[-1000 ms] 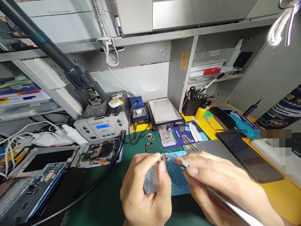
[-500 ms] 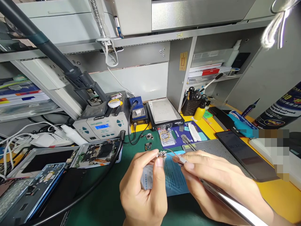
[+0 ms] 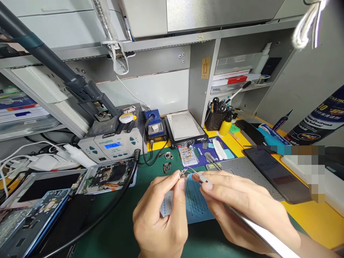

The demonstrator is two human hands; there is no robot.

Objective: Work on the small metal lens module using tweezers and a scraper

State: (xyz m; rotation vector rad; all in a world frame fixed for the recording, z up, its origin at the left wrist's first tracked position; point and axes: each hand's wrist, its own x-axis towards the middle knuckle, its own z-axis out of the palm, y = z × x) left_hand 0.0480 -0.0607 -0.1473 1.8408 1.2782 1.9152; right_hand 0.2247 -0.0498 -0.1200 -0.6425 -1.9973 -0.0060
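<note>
My left hand (image 3: 158,215) is raised over the green mat (image 3: 113,229), its thumb and forefinger pinched on a tiny metal part (image 3: 183,173). My right hand (image 3: 242,208) is closed around thin metal tweezers (image 3: 197,175), whose tips touch that part from the right. The same hand also seems to grip a long flat silvery piece (image 3: 263,234) that runs toward the lower right. Under both hands lies a blue card (image 3: 196,204) on the mat.
A rework station (image 3: 113,145), a small blue unit (image 3: 154,127) and a heating plate (image 3: 185,129) stand behind. An opened phone (image 3: 107,177) and other phone bodies lie left, with cables. Right: grey mat (image 3: 247,172), dark phone (image 3: 276,175), tool cup (image 3: 215,120).
Both hands have drifted slightly left and up with the part and tweezers still together. The view has tilted a little.
</note>
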